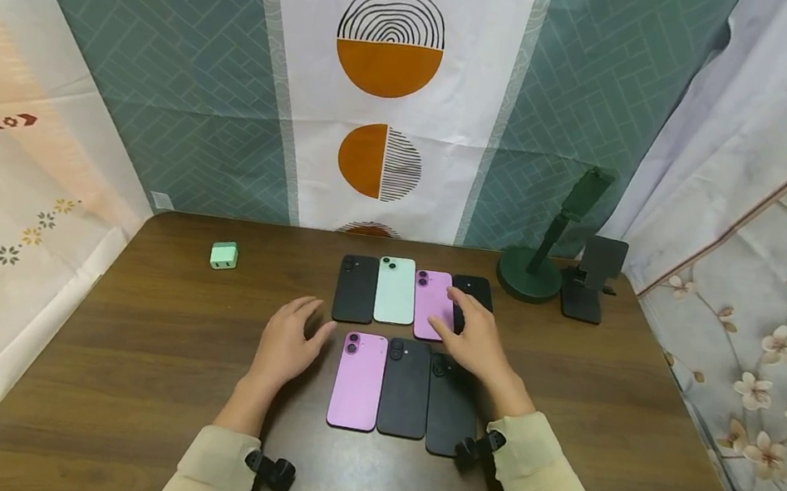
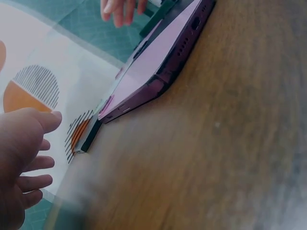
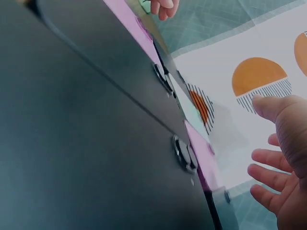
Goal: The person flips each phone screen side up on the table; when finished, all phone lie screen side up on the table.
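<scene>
Seven-odd smartphones lie face down in two rows on the brown table. The back row has a black phone, a mint phone, a pink phone and another black phone at its right end. In the front row are a pink phone, a black phone and a dark phone. My left hand hovers left of the rows, fingers relaxed, holding nothing. Above the right-hand phones is my right hand, thumb and fingers spread, with nothing held; it partly hides the black phone.
A mint charger block sits at the back left of the table. Toward the back right stand a dark green phone stand and a smaller black stand. Patterned cloth hangs behind and at both sides.
</scene>
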{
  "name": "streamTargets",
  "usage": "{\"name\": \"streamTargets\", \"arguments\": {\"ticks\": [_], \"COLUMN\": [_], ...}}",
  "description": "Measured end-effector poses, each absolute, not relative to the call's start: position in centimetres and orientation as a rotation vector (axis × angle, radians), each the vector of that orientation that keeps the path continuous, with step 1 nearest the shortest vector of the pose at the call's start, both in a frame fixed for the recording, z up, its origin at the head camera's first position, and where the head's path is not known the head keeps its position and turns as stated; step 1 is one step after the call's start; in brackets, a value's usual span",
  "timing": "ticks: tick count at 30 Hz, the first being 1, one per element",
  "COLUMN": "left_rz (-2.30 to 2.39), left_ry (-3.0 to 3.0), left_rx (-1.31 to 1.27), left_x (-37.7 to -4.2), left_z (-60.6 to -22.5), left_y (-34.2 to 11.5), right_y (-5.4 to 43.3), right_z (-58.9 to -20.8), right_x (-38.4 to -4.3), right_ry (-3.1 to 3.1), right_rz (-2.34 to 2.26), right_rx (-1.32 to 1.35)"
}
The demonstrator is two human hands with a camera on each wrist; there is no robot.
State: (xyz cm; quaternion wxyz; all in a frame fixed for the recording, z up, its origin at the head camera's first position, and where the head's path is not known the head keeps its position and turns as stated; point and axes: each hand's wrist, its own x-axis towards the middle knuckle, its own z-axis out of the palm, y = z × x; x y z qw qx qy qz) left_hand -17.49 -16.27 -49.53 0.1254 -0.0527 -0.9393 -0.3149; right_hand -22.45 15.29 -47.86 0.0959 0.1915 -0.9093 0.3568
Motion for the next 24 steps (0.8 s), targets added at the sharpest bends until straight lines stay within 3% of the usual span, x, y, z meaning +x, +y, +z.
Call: {"name": "streamTargets", "arguments": {"ticks": [24], "left_rz": [-1.034], "left_ry": [-2.802], "left_rx": [-0.158], "left_x": [-19.6], "left_z": [-50.8], "left_y": [-16.0], "right_y": [10.7], "right_z": [-47.3], "right_x": [-28.1], "right_ry": [-2.777], "right_rz": [1.121], "right_rx": [0.656]}}
